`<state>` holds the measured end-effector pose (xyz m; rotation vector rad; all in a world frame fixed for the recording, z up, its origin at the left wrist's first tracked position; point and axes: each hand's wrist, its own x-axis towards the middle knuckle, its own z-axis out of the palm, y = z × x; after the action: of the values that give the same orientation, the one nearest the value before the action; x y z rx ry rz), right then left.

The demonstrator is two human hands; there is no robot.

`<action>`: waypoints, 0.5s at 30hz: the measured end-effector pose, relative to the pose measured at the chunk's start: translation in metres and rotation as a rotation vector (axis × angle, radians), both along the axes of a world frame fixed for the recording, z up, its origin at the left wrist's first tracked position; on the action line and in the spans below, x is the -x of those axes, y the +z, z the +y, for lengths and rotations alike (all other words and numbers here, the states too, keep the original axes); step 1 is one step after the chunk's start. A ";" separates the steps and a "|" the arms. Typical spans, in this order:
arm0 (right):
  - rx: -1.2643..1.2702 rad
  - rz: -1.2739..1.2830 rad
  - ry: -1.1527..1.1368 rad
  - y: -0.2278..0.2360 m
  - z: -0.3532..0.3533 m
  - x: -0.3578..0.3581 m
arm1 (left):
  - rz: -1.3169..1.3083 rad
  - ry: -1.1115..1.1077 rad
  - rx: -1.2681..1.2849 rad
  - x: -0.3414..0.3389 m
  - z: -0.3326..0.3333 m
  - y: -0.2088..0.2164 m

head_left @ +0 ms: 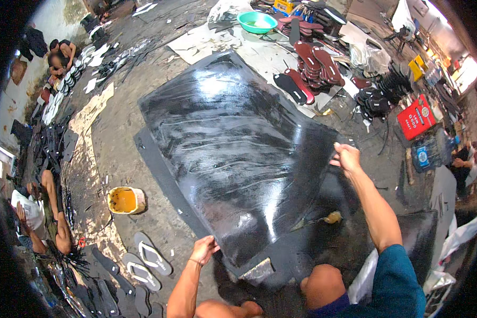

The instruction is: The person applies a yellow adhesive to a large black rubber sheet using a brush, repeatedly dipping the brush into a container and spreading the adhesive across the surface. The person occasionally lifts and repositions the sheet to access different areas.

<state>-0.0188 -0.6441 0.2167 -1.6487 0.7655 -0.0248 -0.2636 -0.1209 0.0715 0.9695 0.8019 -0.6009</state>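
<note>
A large black sheet [228,148] with a wet-looking, streaky shine spreads out in front of me. My left hand [204,250] pinches its edge near the lower left corner. At the right corner, the fingers of my right hand [347,159] are closed on the same sheet, which looks slightly lifted there. A duller dark sheet [156,172] sticks out from under its left side. Close to my feet lies a small pale flat piece [257,270]. Left of the sheet stands a pale tub [140,204] holding amber liquid.
Grey flip-flops [153,254] lie left of my left forearm. Red and black insoles [318,66] are stacked at the far right, near a turquoise basin [257,22]. A red box [416,117] stands right. People sit at the left [34,212] and far left [62,55] among dark cut pieces.
</note>
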 end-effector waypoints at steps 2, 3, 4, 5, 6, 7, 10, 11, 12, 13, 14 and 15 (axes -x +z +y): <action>0.019 -0.007 0.043 0.050 0.039 -0.021 | -0.016 -0.055 -0.122 -0.022 -0.008 0.027; 0.010 -0.035 0.050 0.079 0.050 -0.031 | -0.043 -0.076 -0.152 -0.039 -0.018 0.046; 0.017 -0.039 0.045 0.108 0.075 -0.043 | -0.038 -0.062 -0.191 -0.056 -0.015 0.079; 0.025 -0.044 0.042 0.139 0.096 -0.055 | -0.033 -0.046 -0.230 -0.071 -0.009 0.112; 0.022 -0.058 0.052 0.173 0.114 -0.072 | -0.062 -0.024 -0.224 -0.084 0.012 0.135; 0.029 -0.068 0.054 0.199 0.124 -0.088 | -0.089 -0.011 -0.208 -0.101 0.025 0.160; 0.030 -0.091 0.054 0.279 0.132 -0.144 | -0.040 0.134 -0.161 -0.153 0.062 0.248; 0.006 -0.091 0.056 0.302 0.128 -0.163 | -0.048 0.159 -0.164 -0.170 0.075 0.280; -0.071 -0.177 0.021 0.320 0.120 -0.185 | -0.053 0.170 -0.156 -0.190 0.089 0.298; -0.088 -0.176 0.009 0.343 0.123 -0.202 | -0.044 0.189 -0.159 -0.208 0.102 0.322; -0.105 -0.174 -0.005 0.366 0.124 -0.218 | -0.068 0.216 -0.227 -0.224 0.114 0.346; -0.132 -0.158 -0.016 0.380 0.128 -0.233 | -0.027 0.229 -0.305 -0.239 0.128 0.373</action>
<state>0.2138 -0.5160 0.5968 -1.4960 0.6462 -0.1120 -0.0248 0.0071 0.4448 1.1401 0.9833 -0.2702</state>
